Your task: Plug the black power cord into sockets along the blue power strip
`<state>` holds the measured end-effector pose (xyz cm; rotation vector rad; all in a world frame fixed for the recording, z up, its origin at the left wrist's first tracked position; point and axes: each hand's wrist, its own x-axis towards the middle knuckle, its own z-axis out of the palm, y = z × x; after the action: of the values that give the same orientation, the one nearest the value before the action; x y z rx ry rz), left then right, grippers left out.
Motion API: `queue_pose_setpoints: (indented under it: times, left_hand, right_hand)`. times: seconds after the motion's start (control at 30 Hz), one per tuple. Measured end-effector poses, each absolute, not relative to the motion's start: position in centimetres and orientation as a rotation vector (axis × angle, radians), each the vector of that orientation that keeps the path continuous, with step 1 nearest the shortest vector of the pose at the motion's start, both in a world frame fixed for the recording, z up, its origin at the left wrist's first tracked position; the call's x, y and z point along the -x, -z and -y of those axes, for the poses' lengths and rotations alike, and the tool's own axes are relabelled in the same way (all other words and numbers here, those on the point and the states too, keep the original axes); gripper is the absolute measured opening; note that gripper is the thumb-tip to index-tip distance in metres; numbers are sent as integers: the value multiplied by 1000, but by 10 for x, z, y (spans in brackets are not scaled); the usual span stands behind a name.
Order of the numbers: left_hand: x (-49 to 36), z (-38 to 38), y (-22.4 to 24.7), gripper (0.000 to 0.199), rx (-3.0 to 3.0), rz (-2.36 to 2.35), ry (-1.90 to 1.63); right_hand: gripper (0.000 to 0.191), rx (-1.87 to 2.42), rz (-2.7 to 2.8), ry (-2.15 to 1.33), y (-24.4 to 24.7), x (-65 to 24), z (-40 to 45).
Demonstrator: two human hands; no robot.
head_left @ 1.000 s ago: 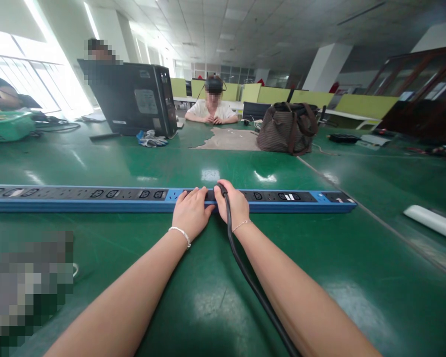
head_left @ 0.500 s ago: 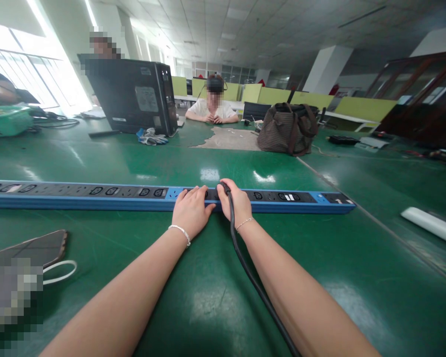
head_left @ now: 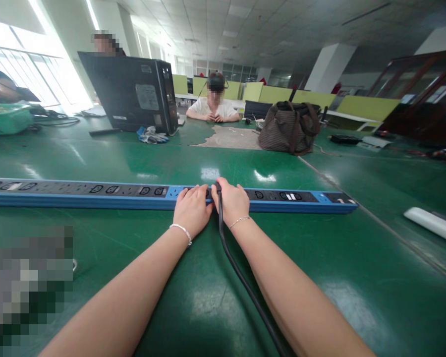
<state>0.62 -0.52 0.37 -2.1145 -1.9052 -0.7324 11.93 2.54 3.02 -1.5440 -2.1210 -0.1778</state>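
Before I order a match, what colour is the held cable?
The cable is black; the head view shows it best.

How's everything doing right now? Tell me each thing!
Power strip: lying flat on the table.
Left hand: resting on the strip.
Right hand: holding the black plug.
Plug: pushed in or not, hidden.
Cable: bent, trailing toward the person.
Bag: standing.
Gloves: crumpled, unworn.
Computer case: standing on the table.
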Motion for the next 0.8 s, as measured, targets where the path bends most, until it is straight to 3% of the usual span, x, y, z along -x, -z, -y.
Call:
queue_pose_setpoints:
  times: [0.4,0.8]
  left_hand:
    - [-5,5,-5,45,2107,1904,726]
    - [-5,7,-4,50,2116,1862,710]
  right_hand:
    - [37,1466,2167,174,-21,-125,-23]
    - [56,1303,2293,-21,-15,-150,-23]
